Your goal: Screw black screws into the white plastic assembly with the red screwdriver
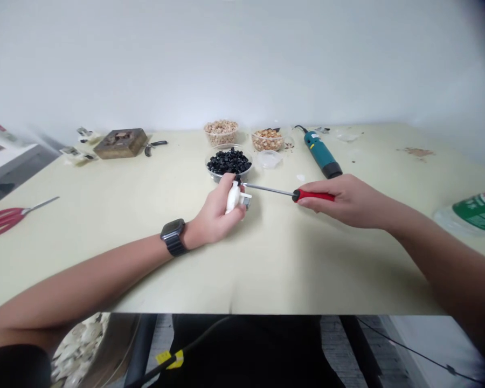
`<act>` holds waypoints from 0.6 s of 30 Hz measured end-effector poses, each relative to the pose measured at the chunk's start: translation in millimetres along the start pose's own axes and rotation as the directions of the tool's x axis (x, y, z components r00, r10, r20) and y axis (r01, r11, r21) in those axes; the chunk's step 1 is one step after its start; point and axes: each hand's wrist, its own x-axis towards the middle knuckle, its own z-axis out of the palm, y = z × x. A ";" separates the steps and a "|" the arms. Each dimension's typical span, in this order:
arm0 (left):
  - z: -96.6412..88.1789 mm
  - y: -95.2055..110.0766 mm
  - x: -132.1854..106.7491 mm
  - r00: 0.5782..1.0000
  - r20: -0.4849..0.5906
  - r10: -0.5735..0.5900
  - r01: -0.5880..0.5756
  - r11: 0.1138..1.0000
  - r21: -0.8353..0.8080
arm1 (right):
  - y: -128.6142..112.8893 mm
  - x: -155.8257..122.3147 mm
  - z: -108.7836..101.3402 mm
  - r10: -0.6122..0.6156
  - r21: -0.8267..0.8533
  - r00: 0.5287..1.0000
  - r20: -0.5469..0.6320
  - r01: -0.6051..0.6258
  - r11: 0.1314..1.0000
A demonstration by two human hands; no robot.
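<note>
My left hand (pixel 221 211), with a watch on its wrist, is closed around a small white plastic part (pixel 233 198). A little black piece (pixel 238 179) shows at the top of that part, by my thumb. My right hand (pixel 339 202) grips the red handle of a screwdriver (pixel 314 195). Its metal shaft points left, and the tip meets the upper end of the white part near the black piece. Just behind my left hand stands a clear bowl of small black pieces (pixel 228 161).
Two clear tubs, one of beige pieces (pixel 220 132) and one of orange-brown pieces (pixel 267 140), stand at the back. A teal power tool (pixel 322 153) lies right of them. Red scissors (pixel 12 218) and a wooden block (pixel 121 143) are on the left, a green-labelled bottle (pixel 475 212) far right.
</note>
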 end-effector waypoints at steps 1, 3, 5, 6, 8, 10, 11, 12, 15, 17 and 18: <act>-1.0 0.1 -0.5 0.999 0.014 0.035 -0.036 0.999 0.023 | -1.6 0.8 -2.3 0.033 0.085 0.996 0.083 -0.040 0.996; -2.5 0.6 -0.7 0.996 0.042 0.079 -0.081 0.995 0.059 | -3.8 2.2 -4.9 0.046 0.188 0.981 0.189 -0.082 0.979; -2.9 0.5 0.2 0.996 0.039 0.075 -0.078 0.995 0.057 | -4.3 3.1 -4.2 0.030 0.210 0.988 0.154 -0.063 0.976; -2.6 0.1 0.9 0.998 0.029 0.061 -0.062 0.997 0.038 | -3.9 3.4 -2.7 0.032 0.200 0.995 0.096 -0.051 0.979; -1.3 -1.2 2.8 1.000 -0.007 0.011 -0.011 1.000 -0.024 | -1.8 3.6 2.1 0.021 0.129 0.999 -0.046 -0.015 0.992; 0.2 -2.3 4.6 0.998 -0.031 -0.054 0.051 0.994 -0.094 | 1.0 3.2 7.6 -0.041 -0.031 0.983 -0.182 0.036 0.999; 0.9 -2.6 5.2 0.996 -0.033 -0.084 0.080 0.989 -0.125 | 2.2 2.9 9.9 -0.088 -0.130 0.968 -0.235 0.058 0.990; 1.4 -2.7 5.7 0.994 -0.032 -0.109 0.103 0.983 -0.154 | 3.0 2.4 11.7 -0.135 -0.218 0.953 -0.272 0.076 0.973; 1.7 -2.5 5.4 0.991 -0.030 -0.132 0.125 0.976 -0.176 | 2.2 1.5 13.2 -0.169 -0.286 0.951 -0.260 0.091 0.954; 0.7 -2.4 4.2 0.994 -0.038 -0.099 0.093 0.987 -0.130 | -1.1 1.6 11.2 -0.114 -0.176 0.976 -0.186 0.081 0.981; -0.2 -2.3 3.5 0.997 -0.039 -0.066 0.062 0.994 -0.094 | -3.2 1.9 9.8 -0.064 -0.086 0.989 -0.132 0.053 0.995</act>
